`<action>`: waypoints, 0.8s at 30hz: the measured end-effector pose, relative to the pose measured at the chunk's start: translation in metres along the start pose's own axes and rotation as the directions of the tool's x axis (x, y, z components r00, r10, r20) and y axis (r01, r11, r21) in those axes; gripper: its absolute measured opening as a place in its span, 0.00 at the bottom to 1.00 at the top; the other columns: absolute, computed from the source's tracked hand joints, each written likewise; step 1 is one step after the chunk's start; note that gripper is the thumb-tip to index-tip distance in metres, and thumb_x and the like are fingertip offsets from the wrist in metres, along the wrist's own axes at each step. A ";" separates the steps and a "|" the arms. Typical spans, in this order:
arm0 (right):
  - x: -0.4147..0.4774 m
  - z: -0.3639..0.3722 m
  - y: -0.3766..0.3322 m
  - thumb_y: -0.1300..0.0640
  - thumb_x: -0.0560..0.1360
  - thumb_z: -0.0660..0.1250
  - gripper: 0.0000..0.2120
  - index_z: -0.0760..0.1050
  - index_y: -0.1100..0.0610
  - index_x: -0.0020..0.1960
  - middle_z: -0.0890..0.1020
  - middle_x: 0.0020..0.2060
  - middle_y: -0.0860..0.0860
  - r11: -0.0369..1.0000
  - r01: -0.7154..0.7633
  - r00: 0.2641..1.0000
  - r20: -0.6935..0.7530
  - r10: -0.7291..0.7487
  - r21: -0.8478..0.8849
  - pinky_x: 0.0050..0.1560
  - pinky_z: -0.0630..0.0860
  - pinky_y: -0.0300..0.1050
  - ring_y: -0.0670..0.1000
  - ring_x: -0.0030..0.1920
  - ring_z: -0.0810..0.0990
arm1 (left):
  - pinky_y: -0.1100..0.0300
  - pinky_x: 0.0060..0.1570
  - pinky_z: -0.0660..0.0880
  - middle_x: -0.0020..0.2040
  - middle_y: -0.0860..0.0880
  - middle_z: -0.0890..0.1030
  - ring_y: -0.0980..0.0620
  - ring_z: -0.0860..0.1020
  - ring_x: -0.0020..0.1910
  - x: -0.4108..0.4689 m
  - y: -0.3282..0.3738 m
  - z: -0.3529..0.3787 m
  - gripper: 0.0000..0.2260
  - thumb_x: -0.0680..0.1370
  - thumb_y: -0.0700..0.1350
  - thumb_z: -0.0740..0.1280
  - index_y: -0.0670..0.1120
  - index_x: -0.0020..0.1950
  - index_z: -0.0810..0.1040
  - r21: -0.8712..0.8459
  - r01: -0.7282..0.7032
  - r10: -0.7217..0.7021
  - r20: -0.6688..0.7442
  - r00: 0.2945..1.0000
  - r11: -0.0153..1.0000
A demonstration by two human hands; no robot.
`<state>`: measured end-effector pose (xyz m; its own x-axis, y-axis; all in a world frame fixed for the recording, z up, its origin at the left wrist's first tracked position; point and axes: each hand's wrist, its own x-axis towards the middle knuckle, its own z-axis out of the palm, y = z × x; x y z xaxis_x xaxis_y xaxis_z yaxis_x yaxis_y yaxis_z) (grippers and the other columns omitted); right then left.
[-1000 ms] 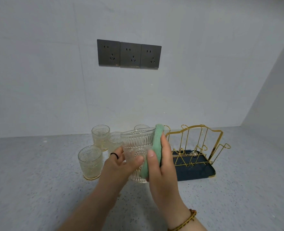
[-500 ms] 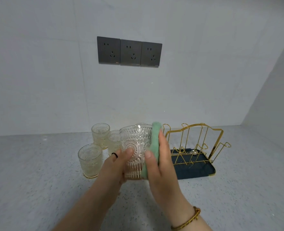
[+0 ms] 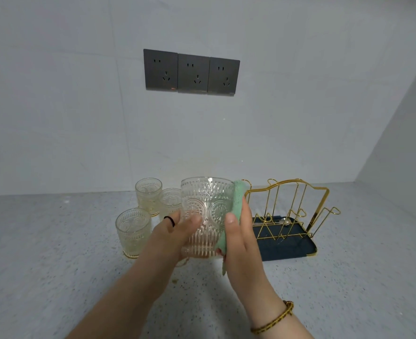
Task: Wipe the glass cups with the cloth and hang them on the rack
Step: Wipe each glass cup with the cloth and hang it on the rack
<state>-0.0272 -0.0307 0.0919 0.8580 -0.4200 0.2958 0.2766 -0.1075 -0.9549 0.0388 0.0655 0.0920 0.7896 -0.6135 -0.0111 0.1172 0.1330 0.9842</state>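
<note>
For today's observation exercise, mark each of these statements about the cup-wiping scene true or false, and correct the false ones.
1. The left hand holds an embossed glass cup. True.
2. The right hand presses a red cloth on it. False: the cloth is green.
3. Cups already hang on the gold wire rack. False: none hang there.
4. Three wall sockets sit side by side. True.

Pale tiled wall [image 3: 80, 106], three grey sockets [image 3: 191, 72], speckled counter [image 3: 43, 265].
</note>
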 end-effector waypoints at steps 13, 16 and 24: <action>0.010 0.000 0.000 0.41 0.77 0.47 0.19 0.46 0.31 0.65 0.54 0.70 0.35 0.952 0.070 0.997 0.007 -0.071 -0.296 0.65 0.65 0.33 0.39 0.68 0.60 | 0.63 0.31 0.77 0.32 0.49 0.84 0.54 0.82 0.31 -0.004 -0.005 0.002 0.19 0.62 0.48 0.74 0.40 0.47 0.76 -0.097 0.026 -0.031 -0.051 0.998 0.995; 0.011 -0.004 -0.003 0.48 0.80 0.47 0.20 0.51 0.41 0.71 0.71 0.62 0.46 0.993 -0.114 0.993 0.024 0.115 -0.030 0.39 0.76 0.30 0.39 0.48 0.76 | 0.55 0.41 0.77 0.37 0.48 0.83 0.51 0.82 0.36 -0.004 -0.004 0.005 0.25 0.59 0.54 0.67 0.41 0.50 0.77 -0.070 0.025 -0.032 -0.098 0.995 0.997; -0.007 0.012 0.010 0.33 0.68 0.50 0.26 0.42 0.28 0.62 0.49 0.71 0.35 0.937 0.144 0.989 0.008 -0.150 -0.317 0.72 0.53 0.35 0.35 0.72 0.48 | 0.63 0.33 0.75 0.30 0.52 0.81 0.58 0.80 0.30 -0.007 0.007 0.001 0.17 0.60 0.53 0.66 0.43 0.42 0.75 0.006 -0.029 0.029 -0.104 0.994 1.000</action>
<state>-0.0256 -0.0178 0.0807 0.8102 -0.3922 0.4356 0.2456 -0.4475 -0.8599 0.0337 0.0703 0.0986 0.8509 -0.5254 -0.0004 0.0906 0.1458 0.9852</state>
